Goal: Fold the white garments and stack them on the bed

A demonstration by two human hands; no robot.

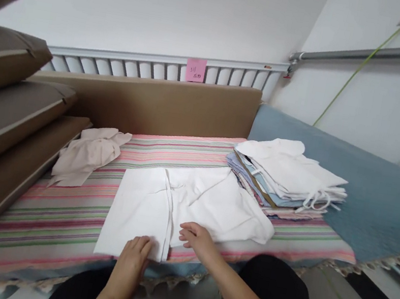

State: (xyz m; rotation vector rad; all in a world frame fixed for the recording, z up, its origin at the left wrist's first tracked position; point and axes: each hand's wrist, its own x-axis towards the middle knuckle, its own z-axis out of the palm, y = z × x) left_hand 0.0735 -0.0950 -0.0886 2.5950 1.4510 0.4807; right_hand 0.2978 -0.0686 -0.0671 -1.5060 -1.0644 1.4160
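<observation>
White shorts (182, 203) lie spread flat on a striped cloth (54, 227) that covers the surface in front of me. My left hand (131, 261) rests on the near hem of the left leg, fingers together and flat on the fabric. My right hand (197, 239) lies on the near edge of the right leg, fingers stretched out and pressing the cloth. Neither hand lifts anything.
A stack of folded white and pale blue garments (288, 178) stands at the right. A crumpled beige garment (87, 153) lies at the left, beside brown cushions (1, 109). A brown board (161, 104) backs the surface, and a blue blanket (376, 201) covers the right side.
</observation>
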